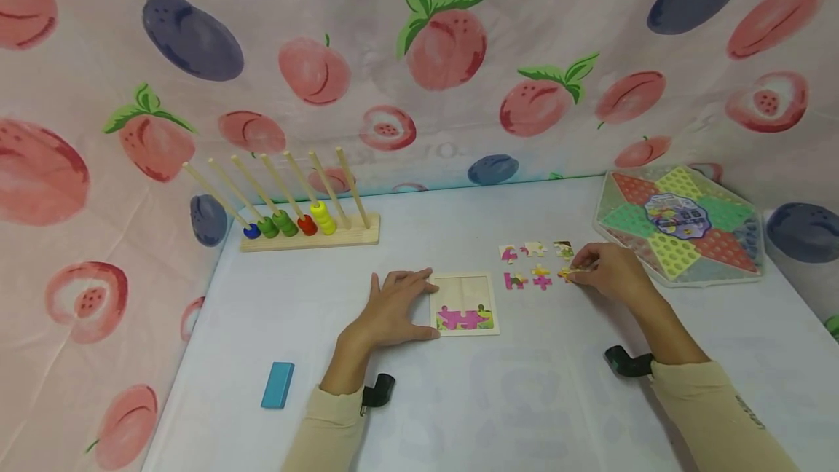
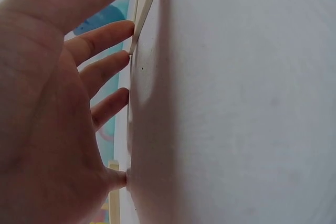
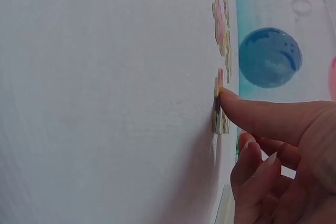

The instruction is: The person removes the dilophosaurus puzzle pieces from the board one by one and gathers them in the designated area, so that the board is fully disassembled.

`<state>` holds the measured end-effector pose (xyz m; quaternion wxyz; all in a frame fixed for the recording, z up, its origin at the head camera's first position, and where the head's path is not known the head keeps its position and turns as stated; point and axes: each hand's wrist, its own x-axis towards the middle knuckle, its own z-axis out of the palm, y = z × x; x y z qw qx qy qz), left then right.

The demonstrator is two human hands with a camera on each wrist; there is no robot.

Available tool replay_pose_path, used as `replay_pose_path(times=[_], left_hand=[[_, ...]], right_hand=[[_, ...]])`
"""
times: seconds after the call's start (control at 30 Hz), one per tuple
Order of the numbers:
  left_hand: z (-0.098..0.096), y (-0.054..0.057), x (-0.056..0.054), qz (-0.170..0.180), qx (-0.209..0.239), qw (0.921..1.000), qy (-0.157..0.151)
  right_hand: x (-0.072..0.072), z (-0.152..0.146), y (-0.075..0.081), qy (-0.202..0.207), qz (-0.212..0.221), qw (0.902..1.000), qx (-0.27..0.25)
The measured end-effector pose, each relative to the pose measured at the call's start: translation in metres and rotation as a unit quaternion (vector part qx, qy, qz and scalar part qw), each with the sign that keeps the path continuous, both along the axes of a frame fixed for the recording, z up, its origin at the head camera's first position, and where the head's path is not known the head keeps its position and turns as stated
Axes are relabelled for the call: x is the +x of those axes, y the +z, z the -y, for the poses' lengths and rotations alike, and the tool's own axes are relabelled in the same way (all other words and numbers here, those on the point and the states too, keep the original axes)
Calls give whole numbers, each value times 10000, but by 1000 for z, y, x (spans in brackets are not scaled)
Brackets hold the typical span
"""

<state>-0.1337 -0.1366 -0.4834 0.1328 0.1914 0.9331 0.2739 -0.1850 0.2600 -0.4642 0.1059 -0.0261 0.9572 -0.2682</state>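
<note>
My left hand (image 1: 391,312) lies at the left side of a small square wooden puzzle tray (image 1: 497,304), fingers spread, fingertips at its upper left and thumb at its lower left corner. Joined pink and green pieces (image 1: 464,320) fill the tray's lower part; the upper part shows bare wood. To the right, my right hand (image 1: 609,272) pinches a yellowish jigsaw piece (image 1: 565,274) between thumb and fingers, close over the table. In the right wrist view the thumb (image 3: 236,103) presses against the piece's face. Several loose jigsaw pieces (image 1: 541,282) lie in two rows beside it.
A wooden bead abacus (image 1: 311,239) with coloured beads on upright rods stands at the back left. Toward the front left lies a blue block (image 1: 277,385). A hexagonal box (image 1: 682,224) with coloured triangles sits at the back right. Fruit-print cloth (image 1: 446,108) hangs behind the white table.
</note>
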Motion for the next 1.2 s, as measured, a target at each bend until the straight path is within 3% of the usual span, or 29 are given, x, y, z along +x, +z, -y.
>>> replay_pose_path(times=[0.7, 1.0, 1.2], left_hand=[[0, 5, 1, 49, 55, 10000, 11], [0, 5, 1, 69, 114, 9999, 44], [0, 5, 1, 67, 100, 9999, 56]], right_hand=[[-4, 14, 8, 24, -184, 9998, -101], [-5, 45, 24, 188, -64, 9980, -593], [0, 72, 30, 545, 27, 9957, -745]])
